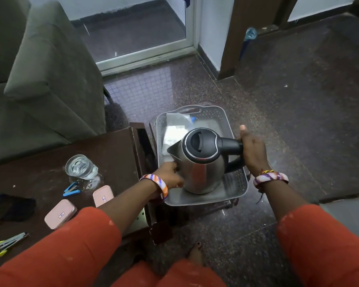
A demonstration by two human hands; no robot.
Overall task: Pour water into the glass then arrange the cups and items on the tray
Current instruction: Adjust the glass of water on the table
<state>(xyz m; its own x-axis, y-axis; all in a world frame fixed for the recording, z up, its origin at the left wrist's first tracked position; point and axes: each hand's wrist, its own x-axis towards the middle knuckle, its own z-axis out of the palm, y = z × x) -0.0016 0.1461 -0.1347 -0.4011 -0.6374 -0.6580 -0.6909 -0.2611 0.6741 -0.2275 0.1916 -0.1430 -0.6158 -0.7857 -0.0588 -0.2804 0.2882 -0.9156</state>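
A steel kettle with a black lid and handle stands on a grey perforated tray, which sits on a low stand right of the dark wooden table. My right hand grips the kettle's black handle. My left hand touches the kettle's body below the spout; its fingers are partly hidden. A glass holding water stands on the table, left of the tray. White and clear packets lie in the far part of the tray.
On the table lie two pink cases, a small blue tool, a black cloth and yellow-handled clippers. A grey-green sofa stands behind the table. Dark stone floor and a glass door lie beyond.
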